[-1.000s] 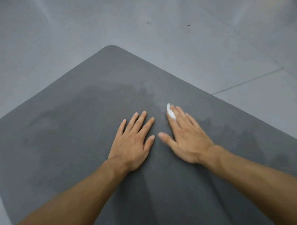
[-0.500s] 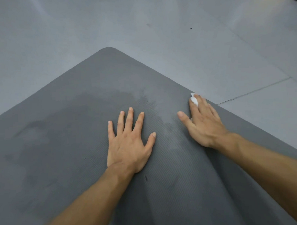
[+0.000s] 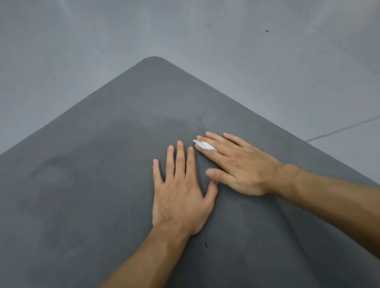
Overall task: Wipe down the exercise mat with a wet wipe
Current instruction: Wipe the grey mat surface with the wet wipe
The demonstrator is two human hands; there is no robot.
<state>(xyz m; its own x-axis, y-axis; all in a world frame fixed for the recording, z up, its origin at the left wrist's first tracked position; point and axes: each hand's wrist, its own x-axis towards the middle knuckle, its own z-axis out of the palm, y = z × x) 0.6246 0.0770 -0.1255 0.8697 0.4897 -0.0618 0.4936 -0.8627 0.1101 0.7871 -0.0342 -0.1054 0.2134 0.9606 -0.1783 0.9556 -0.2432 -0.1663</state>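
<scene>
A dark grey ribbed exercise mat (image 3: 95, 191) fills most of the view, its rounded far corner pointing away from me. Darker damp patches show across its middle. My left hand (image 3: 180, 192) lies flat on the mat with fingers straight and spread. Right beside it, my right hand (image 3: 237, 163) presses flat on a small crumpled white wet wipe (image 3: 204, 145), which peeks out under its index finger. The two thumbs nearly touch.
Smooth grey floor (image 3: 268, 64) surrounds the mat on the left, far and right sides. A floor seam (image 3: 345, 127) runs off to the right edge, and a small dark speck (image 3: 267, 31) lies on the floor beyond the mat's corner.
My right hand slid with the wipe from the mat's right edge back leftward, ending beside my left hand. The left hand stayed planted flat.
</scene>
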